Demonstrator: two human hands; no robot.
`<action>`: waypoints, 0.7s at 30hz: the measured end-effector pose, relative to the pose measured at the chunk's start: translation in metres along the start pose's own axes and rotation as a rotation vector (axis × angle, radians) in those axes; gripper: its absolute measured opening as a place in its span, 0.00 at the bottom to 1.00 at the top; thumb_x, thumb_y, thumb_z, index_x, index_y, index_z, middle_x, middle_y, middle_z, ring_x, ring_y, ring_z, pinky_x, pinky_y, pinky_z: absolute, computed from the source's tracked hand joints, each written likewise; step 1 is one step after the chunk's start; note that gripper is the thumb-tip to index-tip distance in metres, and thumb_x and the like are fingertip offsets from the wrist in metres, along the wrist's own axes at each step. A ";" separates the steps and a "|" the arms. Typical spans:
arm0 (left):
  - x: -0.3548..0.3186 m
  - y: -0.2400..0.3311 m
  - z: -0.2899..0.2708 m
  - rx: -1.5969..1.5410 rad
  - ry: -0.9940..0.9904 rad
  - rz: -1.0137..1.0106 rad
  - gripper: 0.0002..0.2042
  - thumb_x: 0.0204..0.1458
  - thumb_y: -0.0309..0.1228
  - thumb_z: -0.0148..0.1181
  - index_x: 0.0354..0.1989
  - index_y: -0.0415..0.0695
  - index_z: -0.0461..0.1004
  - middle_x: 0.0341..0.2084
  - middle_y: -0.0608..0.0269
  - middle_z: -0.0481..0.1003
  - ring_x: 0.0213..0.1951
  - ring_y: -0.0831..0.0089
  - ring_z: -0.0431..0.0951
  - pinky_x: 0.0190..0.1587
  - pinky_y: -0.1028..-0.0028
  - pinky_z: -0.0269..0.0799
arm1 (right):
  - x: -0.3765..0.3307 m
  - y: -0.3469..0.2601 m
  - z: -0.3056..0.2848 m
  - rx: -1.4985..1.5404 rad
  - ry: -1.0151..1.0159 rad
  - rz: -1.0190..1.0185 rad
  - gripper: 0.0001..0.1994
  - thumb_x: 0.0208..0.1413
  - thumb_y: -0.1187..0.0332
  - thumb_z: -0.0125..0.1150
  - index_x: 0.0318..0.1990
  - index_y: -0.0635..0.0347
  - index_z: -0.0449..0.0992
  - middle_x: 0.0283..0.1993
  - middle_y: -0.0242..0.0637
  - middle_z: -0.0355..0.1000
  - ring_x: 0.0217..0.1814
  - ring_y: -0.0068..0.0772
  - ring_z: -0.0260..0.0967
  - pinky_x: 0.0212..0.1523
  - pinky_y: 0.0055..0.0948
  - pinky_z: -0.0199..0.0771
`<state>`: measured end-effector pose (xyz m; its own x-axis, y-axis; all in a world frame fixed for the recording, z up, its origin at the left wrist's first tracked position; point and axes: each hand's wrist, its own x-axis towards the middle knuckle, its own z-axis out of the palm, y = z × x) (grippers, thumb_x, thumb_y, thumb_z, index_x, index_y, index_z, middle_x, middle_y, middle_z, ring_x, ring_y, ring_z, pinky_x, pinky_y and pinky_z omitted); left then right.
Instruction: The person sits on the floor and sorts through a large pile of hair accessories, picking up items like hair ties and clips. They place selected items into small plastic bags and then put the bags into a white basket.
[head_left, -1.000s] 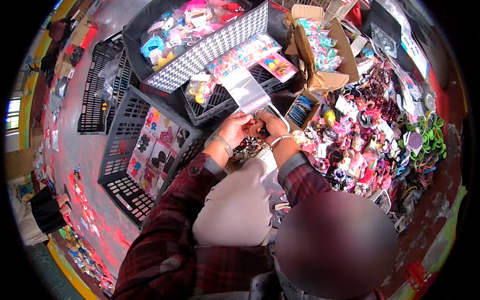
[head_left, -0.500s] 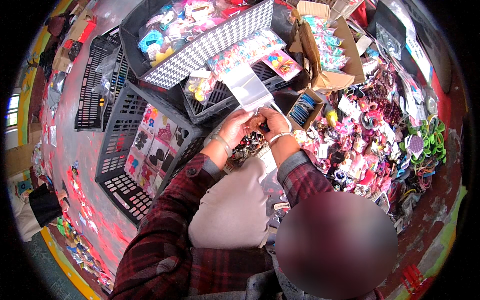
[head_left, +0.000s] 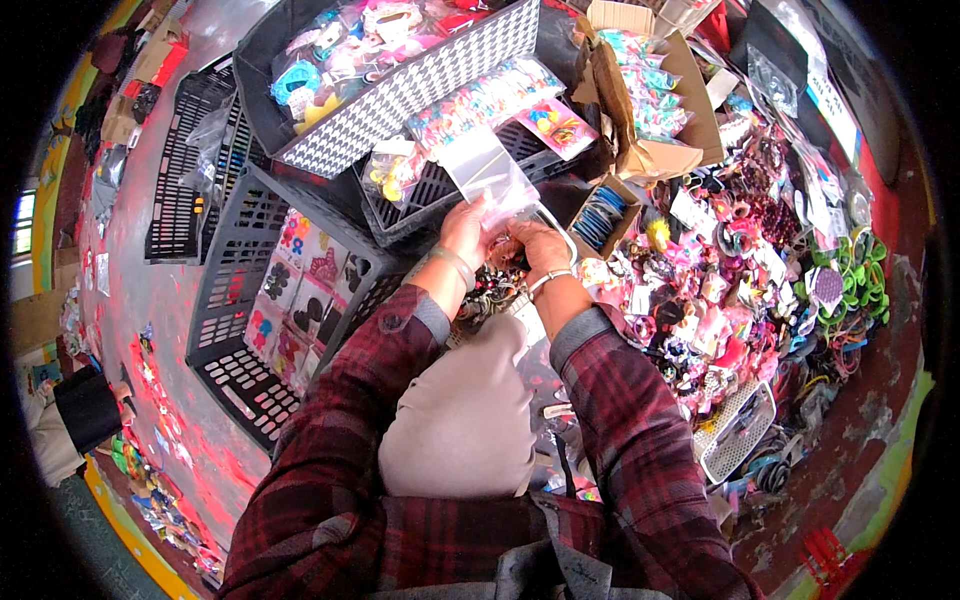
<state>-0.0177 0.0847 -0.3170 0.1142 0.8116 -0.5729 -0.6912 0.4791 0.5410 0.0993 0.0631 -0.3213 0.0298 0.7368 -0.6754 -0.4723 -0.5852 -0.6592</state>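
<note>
My left hand [head_left: 465,238] is closed on a small clear plastic bag [head_left: 478,165], which lies partly over the black crate's rim. My right hand [head_left: 541,247] is beside it, fingers curled at the bag's lower end; what they hold is hidden. Behind my hands curves the rim of a white container [head_left: 557,226]. Below them a jumble of small dark and shiny accessories [head_left: 484,293] shows above my knee. Close to my right hand stands a small cardboard box [head_left: 606,217] with blue banded items.
At left a grey crate [head_left: 222,275] holds carded hair accessories. Ahead are a black crate [head_left: 388,222], a houndstooth-patterned bin [head_left: 420,85] of bagged items and a cardboard box [head_left: 690,95] of packets. A heap of hair ties [head_left: 720,300] spreads at right, with a white basket [head_left: 738,432] nearer me.
The bag's lower part now lies between my hands, where a brown item showed before. My left fingers have moved up onto the bag. My view has shifted slightly, and the white basket shows more.
</note>
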 end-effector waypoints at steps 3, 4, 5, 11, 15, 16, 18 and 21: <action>0.007 0.000 0.001 -0.046 -0.056 0.058 0.13 0.55 0.32 0.48 0.44 0.37 0.66 0.39 0.55 0.72 0.42 0.63 0.73 0.45 0.62 0.69 | -0.005 -0.003 -0.003 -0.023 -0.008 0.032 0.06 0.49 0.72 0.58 0.24 0.65 0.72 0.17 0.35 0.67 0.16 0.28 0.63 0.18 0.25 0.63; 0.011 0.000 0.000 -0.062 -0.061 0.066 0.13 0.55 0.32 0.47 0.45 0.37 0.66 0.40 0.55 0.72 0.43 0.63 0.72 0.46 0.62 0.68 | -0.008 -0.007 -0.004 -0.031 -0.016 0.056 0.06 0.49 0.72 0.58 0.24 0.65 0.72 0.17 0.35 0.67 0.16 0.28 0.63 0.18 0.25 0.63; 0.015 -0.001 -0.001 -0.077 -0.066 0.074 0.13 0.55 0.31 0.47 0.46 0.37 0.66 0.42 0.55 0.71 0.45 0.63 0.71 0.48 0.61 0.67 | -0.007 -0.005 -0.006 -0.051 -0.012 0.042 0.06 0.49 0.72 0.58 0.25 0.65 0.73 0.17 0.35 0.67 0.16 0.28 0.63 0.18 0.25 0.63; 0.027 0.002 -0.001 -0.129 0.113 0.061 0.14 0.55 0.33 0.48 0.46 0.37 0.66 0.44 0.54 0.70 0.45 0.63 0.71 0.49 0.61 0.67 | -0.019 -0.012 -0.008 -0.004 -0.013 0.098 0.06 0.49 0.72 0.57 0.26 0.67 0.73 0.17 0.37 0.66 0.16 0.31 0.64 0.17 0.28 0.64; 0.010 0.008 0.017 -0.217 0.065 0.019 0.16 0.54 0.33 0.50 0.47 0.36 0.65 0.43 0.55 0.70 0.45 0.62 0.71 0.50 0.63 0.65 | -0.019 -0.021 -0.008 0.026 -0.005 0.112 0.05 0.49 0.74 0.55 0.25 0.67 0.71 0.17 0.39 0.66 0.16 0.33 0.64 0.17 0.32 0.66; 0.007 0.010 0.017 -0.252 0.002 -0.002 0.16 0.54 0.33 0.50 0.47 0.36 0.65 0.43 0.55 0.70 0.45 0.62 0.71 0.50 0.62 0.65 | -0.019 -0.023 -0.007 0.045 -0.012 0.124 0.05 0.49 0.74 0.55 0.25 0.67 0.71 0.17 0.40 0.66 0.16 0.34 0.65 0.17 0.33 0.67; -0.009 0.012 0.023 -0.264 -0.121 -0.006 0.16 0.52 0.31 0.52 0.47 0.37 0.65 0.41 0.56 0.71 0.44 0.62 0.72 0.47 0.62 0.67 | -0.018 -0.027 -0.005 0.048 -0.034 0.106 0.05 0.49 0.74 0.54 0.25 0.67 0.70 0.17 0.40 0.66 0.16 0.35 0.65 0.17 0.34 0.68; -0.021 -0.003 0.008 -0.062 -0.325 -0.057 0.17 0.51 0.29 0.52 0.50 0.40 0.63 0.45 0.55 0.70 0.46 0.61 0.71 0.49 0.61 0.65 | -0.017 -0.029 -0.006 0.046 -0.087 0.068 0.05 0.50 0.73 0.54 0.26 0.66 0.71 0.18 0.39 0.68 0.17 0.34 0.65 0.19 0.34 0.69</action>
<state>-0.0121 0.0691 -0.3014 0.3688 0.8529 -0.3695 -0.7183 0.5138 0.4691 0.1182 0.0658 -0.2930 -0.0798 0.7238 -0.6854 -0.5110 -0.6201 -0.5953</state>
